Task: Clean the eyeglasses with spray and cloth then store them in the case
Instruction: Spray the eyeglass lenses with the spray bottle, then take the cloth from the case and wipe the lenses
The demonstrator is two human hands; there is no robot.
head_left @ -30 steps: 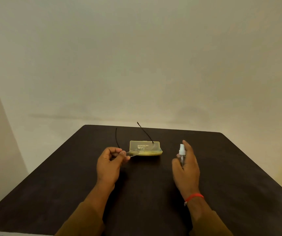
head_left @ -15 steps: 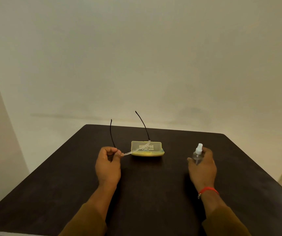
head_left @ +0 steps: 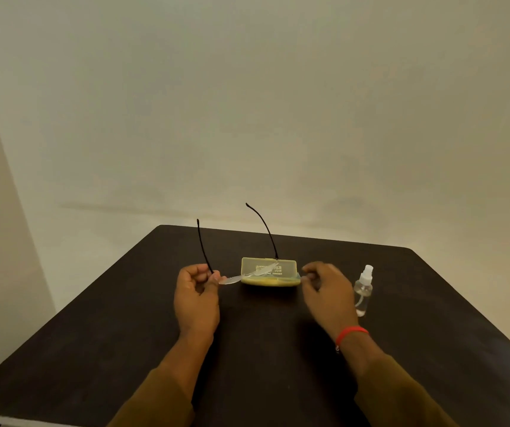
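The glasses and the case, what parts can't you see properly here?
All in the head view:
- Eyeglasses: clear lenses nearly vanish against the case; the left hand hides one end.
- Case: the lid's print is too small to read, the inside unclear.
- Right hand: fingertips blurred.
- Spray bottle: partly behind that hand.

We see the case (head_left: 268, 270) on the table (head_left: 124, 318); the spray bottle (head_left: 363, 289) stands right of the case, the eyeglasses (head_left: 232, 278) left of and before it.
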